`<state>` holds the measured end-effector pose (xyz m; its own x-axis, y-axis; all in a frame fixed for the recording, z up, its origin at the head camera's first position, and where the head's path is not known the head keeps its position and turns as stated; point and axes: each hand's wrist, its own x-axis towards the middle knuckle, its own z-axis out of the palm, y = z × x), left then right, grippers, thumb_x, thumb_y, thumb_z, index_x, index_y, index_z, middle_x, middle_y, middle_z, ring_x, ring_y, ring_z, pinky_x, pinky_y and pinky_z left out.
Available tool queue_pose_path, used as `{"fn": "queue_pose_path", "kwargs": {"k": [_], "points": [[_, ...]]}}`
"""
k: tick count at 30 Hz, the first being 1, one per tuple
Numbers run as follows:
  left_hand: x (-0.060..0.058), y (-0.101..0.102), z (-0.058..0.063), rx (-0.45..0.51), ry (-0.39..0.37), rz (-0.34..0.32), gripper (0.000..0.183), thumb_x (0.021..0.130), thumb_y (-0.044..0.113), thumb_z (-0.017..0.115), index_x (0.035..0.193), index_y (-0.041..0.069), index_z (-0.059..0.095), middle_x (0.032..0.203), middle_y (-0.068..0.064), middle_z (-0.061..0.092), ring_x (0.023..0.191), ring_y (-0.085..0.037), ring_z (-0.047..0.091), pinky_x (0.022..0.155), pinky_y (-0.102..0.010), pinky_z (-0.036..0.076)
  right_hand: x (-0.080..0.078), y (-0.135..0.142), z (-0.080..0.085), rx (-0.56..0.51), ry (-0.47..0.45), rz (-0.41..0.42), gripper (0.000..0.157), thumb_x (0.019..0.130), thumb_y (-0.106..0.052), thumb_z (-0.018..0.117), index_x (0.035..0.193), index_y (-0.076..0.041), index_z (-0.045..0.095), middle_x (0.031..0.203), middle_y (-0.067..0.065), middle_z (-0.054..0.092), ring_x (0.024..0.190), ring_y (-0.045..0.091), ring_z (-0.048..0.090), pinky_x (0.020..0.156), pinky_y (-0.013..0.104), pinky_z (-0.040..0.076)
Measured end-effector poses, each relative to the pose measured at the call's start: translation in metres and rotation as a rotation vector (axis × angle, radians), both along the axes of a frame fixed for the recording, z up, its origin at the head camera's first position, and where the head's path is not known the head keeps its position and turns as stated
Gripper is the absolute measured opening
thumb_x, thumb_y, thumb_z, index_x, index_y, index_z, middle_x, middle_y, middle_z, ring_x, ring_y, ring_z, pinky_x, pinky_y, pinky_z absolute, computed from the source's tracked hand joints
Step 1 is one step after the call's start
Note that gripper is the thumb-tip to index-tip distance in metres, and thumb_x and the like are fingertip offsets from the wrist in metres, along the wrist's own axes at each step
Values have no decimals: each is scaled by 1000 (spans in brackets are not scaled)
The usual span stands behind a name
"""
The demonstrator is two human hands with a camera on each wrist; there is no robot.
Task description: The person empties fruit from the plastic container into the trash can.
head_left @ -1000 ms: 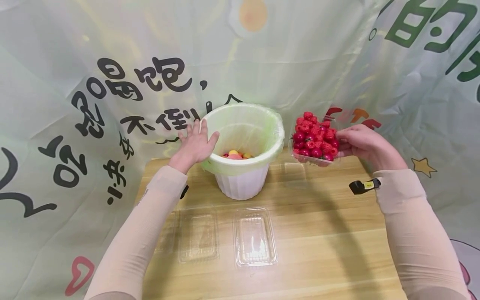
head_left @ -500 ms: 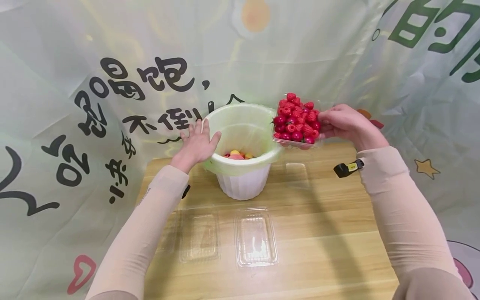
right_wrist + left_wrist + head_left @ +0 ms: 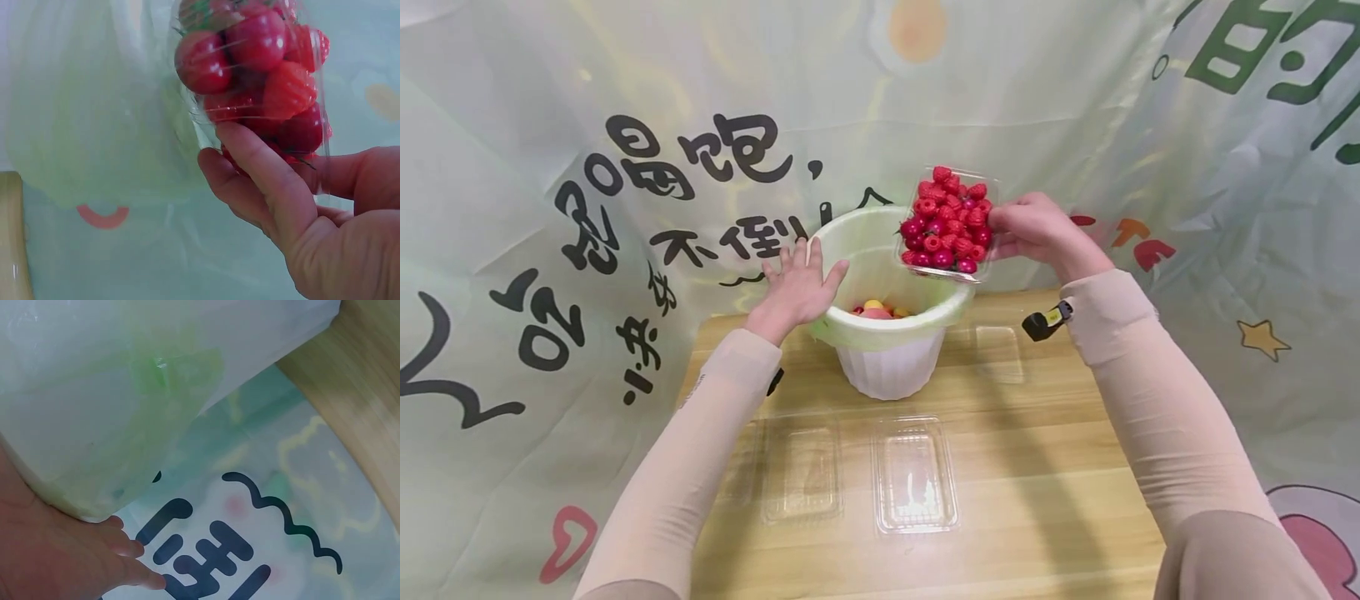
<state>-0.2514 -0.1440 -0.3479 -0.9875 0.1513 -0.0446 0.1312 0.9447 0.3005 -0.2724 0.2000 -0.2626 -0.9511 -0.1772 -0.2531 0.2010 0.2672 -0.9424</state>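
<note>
My right hand grips the side of a clear plastic box heaped with raspberries and small round red fruits. The box is over the right rim of a white bin lined with a pale green bag. Several fruits, some yellow and some red, lie at the bin's bottom. In the right wrist view the fingers support the box from below and the side. My left hand rests with spread, straight fingers at the bin's left rim; the left wrist view shows it against the bag.
Clear plastic containers lie on the wooden table in front of the bin. Another flat clear plastic piece is to the bin's right. A printed cloth hangs close behind and at both sides.
My right hand has carried the box of fruit leftward and upward, from beside the bin to over its right rim. The left hand has stayed at the left rim.
</note>
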Motion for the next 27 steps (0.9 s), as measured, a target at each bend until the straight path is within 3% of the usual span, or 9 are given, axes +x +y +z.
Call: {"fn": "queue_pose_path", "kwargs": {"k": [10,12,15,17,20,22,27], "points": [[-2,-1,-3,-2,-2,-1,90,106,69,10,169,6,-2,176,-26,-3,161,-53,-4,124,-77,-3,-10,-36,-7,3,65,-88,28,99,1,48,75,-6,61,80,3,65,64,13,70,63,27,63],[-2,0,-3,-9,0,-3,92,105,72,7,169,6,-2,176,-26,-2,161,-53,-3,125,-77,-1,-12,-41,-9,-3,78,-109,23,98,2,47,83,-1,64,86,6,65,63,13,71,63,28,64],[-1,0,-3,-5,2,-4,93,104,72,7,169,6,-2,176,-26,-2,161,-53,-3,125,-77,-1,-15,-49,-12,2,106,-122,31,100,2,44,117,8,69,104,15,68,63,11,72,63,27,64],[-1,0,-3,-4,4,-5,93,104,72,7,169,6,-1,176,-26,-2,161,-53,-3,125,-77,-1,-16,-54,-14,20,133,-128,43,101,2,42,138,8,63,118,23,68,64,9,72,64,27,65],[-1,1,-3,-2,8,-7,94,104,73,7,169,5,-1,176,-26,-2,161,-53,-2,124,-77,-1,-16,-59,-15,65,174,-137,47,103,1,41,148,3,57,130,27,64,66,6,69,65,26,64],[-1,1,-3,-4,9,-6,94,104,73,7,169,5,-1,176,-26,-1,161,-53,-2,124,-77,-1,-16,-62,-15,94,199,-149,45,104,-1,41,145,4,59,122,23,67,65,5,67,64,26,64],[-2,0,-3,-12,9,-4,96,103,75,5,169,5,-1,176,-26,-1,161,-54,-2,124,-77,-1,-17,-66,-18,155,274,-182,35,104,-1,45,126,9,70,77,2,59,53,4,55,53,18,55]]}}
